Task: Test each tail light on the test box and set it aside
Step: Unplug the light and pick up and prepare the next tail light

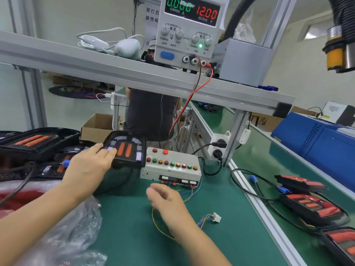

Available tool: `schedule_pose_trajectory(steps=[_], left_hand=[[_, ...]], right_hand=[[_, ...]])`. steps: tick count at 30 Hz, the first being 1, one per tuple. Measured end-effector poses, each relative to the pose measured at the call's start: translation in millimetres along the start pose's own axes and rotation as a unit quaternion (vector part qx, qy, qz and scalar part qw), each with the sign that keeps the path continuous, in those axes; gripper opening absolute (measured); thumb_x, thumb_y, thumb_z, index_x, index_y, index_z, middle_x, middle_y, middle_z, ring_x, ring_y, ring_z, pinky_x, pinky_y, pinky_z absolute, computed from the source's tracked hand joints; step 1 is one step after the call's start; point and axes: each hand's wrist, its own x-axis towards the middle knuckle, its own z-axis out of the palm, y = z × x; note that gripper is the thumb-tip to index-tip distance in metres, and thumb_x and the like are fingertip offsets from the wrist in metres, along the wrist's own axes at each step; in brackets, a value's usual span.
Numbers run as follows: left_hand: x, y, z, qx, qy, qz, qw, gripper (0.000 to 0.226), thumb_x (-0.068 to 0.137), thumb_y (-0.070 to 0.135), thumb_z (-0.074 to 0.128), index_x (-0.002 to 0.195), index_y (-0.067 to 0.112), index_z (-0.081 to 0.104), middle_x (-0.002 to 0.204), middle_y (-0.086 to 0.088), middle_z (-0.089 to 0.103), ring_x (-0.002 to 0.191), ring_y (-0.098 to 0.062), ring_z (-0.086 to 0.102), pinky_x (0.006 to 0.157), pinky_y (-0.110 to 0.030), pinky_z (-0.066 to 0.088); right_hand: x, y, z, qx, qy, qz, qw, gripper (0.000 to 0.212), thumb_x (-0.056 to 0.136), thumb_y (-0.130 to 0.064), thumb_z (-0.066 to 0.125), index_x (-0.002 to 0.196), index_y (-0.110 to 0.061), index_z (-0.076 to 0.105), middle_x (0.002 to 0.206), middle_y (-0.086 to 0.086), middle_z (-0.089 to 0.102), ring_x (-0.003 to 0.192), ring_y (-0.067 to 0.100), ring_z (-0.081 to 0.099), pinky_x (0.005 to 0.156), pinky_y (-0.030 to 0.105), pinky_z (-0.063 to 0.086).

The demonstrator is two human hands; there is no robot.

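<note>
Head view: nearest, our right hand (165,200) hovers over the desk (134,227), fingers loosely curled, holding nothing, just beside the plug (216,217). Farther, our left hand (90,166) grips the light (126,148) beside the box (172,167). We should steady the light, then seat the plug squarely.

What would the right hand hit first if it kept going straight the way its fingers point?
Probably the test box: the right hand hovers empty over the mat, fingers aimed up-frame toward the box's front connector strip. Depth is unclear; the thin coloured wires there might come first.
</note>
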Motion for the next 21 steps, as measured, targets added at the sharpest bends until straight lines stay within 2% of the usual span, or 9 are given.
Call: schedule_pose_trajectory(steps=[2, 6, 7, 10, 13, 16, 18, 20, 21], left_hand=[[-0.6, 3.8, -13.0, -0.031, 0.082, -0.001, 0.996, 0.031, 0.070, 0.001, 0.075, 0.100, -0.007, 0.070, 0.084, -0.020, 0.072, 0.090, -0.040, 0.069, 0.066, -0.045, 0.058], [-2.3, 36.6, -36.6, -0.069, 0.143, 0.095, 0.983, 0.031, 0.075, 0.006, 0.066, 0.105, -0.001, 0.071, 0.095, -0.011, 0.073, 0.097, -0.034, 0.069, 0.076, -0.042, 0.059], [-3.4, 48.0, -38.8, -0.081, 0.142, 0.118, 0.979, 0.032, 0.073, 0.005, 0.068, 0.105, 0.000, 0.072, 0.096, -0.010, 0.073, 0.097, -0.033, 0.069, 0.075, -0.042, 0.059], [-3.6, 77.4, -43.7, -0.138, 0.113, 0.155, 0.972, 0.028, 0.076, 0.008, 0.071, 0.103, 0.003, 0.073, 0.096, -0.007, 0.073, 0.095, -0.031, 0.069, 0.071, -0.037, 0.059], [-5.1, 83.6, -46.8, -0.295, 0.048, 0.153, 0.942, 0.037, 0.085, 0.032, 0.058, 0.113, 0.012, 0.070, 0.117, 0.001, 0.066, 0.113, -0.020, 0.061, 0.092, -0.027, 0.049], [0.1, 65.6, -46.6, -0.491, -0.008, -0.003, 0.871, 0.045, 0.081, 0.041, 0.066, 0.124, 0.030, 0.058, 0.138, 0.011, 0.048, 0.131, -0.003, 0.040, 0.110, -0.018, 0.026], [5.9, 44.5, -35.4, -0.518, -0.025, -0.143, 0.843, 0.046, 0.081, 0.034, 0.074, 0.123, 0.034, 0.054, 0.136, 0.013, 0.047, 0.132, -0.006, 0.038, 0.110, -0.022, 0.025], [10.1, 29.5, -24.9, -0.489, -0.156, -0.196, 0.836, 0.062, 0.078, 0.032, 0.077, 0.133, 0.029, 0.049, 0.141, 0.009, 0.043, 0.133, -0.008, 0.036, 0.109, -0.024, 0.025], [10.9, 27.0, -18.2, -0.441, -0.247, -0.164, 0.847, 0.073, 0.076, 0.035, 0.078, 0.140, 0.026, 0.042, 0.148, 0.005, 0.038, 0.136, -0.010, 0.031, 0.111, -0.025, 0.024]], right_hand=[[1.2, -6.3, -2.1, 0.140, -0.022, 0.035, 0.989, 0.021, 0.094, -0.044, 0.056, 0.103, -0.026, 0.061, 0.109, -0.007, 0.064, 0.112, 0.013, 0.062, 0.101, 0.026, 0.047], [6.2, -21.6, -14.4, 0.421, -0.047, 0.043, 0.905, 0.065, 0.073, -0.063, 0.055, 0.122, -0.021, 0.061, 0.130, 0.013, 0.061, 0.120, 0.027, 0.057, 0.105, 0.047, 0.042], [7.0, -23.6, -19.0, 0.467, -0.051, 0.031, 0.882, 0.067, 0.074, -0.062, 0.057, 0.121, -0.015, 0.066, 0.129, 0.016, 0.063, 0.117, 0.031, 0.059, 0.104, 0.052, 0.041], [3.3, -20.6, -34.8, 0.553, -0.066, 0.010, 0.831, 0.047, 0.083, -0.038, 0.060, 0.109, -0.002, 0.072, 0.120, 0.026, 0.065, 0.102, 0.039, 0.065, 0.097, 0.057, 0.046], [-4.1, -4.8, -61.5, 0.576, -0.049, -0.002, 0.816, 0.040, 0.083, -0.025, 0.057, 0.107, 0.005, 0.071, 0.119, 0.031, 0.063, 0.099, 0.045, 0.065, 0.094, 0.061, 0.047], [-13.5, 4.1, -94.3, 0.592, -0.027, -0.044, 0.804, 0.038, 0.083, -0.025, 0.058, 0.107, 0.001, 0.073, 0.124, 0.028, 0.061, 0.109, 0.048, 0.061, 0.087, 0.064, 0.050], [-19.4, 6.0, -110.8, 0.590, -0.027, -0.063, 0.805, 0.039, 0.083, -0.028, 0.057, 0.108, -0.002, 0.073, 0.125, 0.025, 0.062, 0.112, 0.047, 0.061, 0.086, 0.064, 0.051], [-24.6, 6.8, -121.0, 0.577, -0.034, -0.072, 0.813, 0.042, 0.084, -0.032, 0.054, 0.110, -0.004, 0.073, 0.125, 0.024, 0.063, 0.112, 0.045, 0.061, 0.086, 0.063, 0.051], [-27.1, 6.7, -123.5, 0.570, -0.038, -0.074, 0.818, 0.043, 0.085, -0.033, 0.053, 0.111, -0.005, 0.073, 0.125, 0.023, 0.063, 0.112, 0.045, 0.061, 0.086, 0.062, 0.051]])
